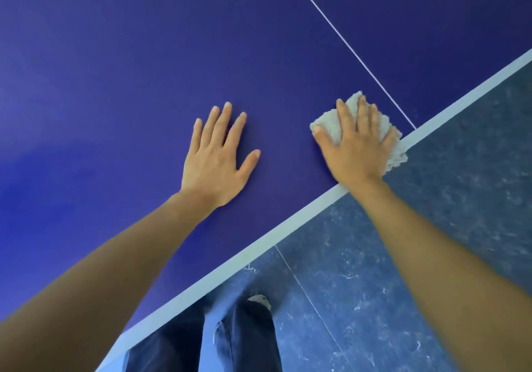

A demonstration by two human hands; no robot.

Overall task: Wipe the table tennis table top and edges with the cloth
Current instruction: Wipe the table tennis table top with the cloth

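Here the right hand [355, 147] presses flat, fingers straight, on the cloth [331, 125], which lies bunched at the table [115, 83] edge with a corner overhanging, seemingly so one pass covers top and rim. The left hand [218, 155] rests spread and empty on the top nearby, likely as a brace
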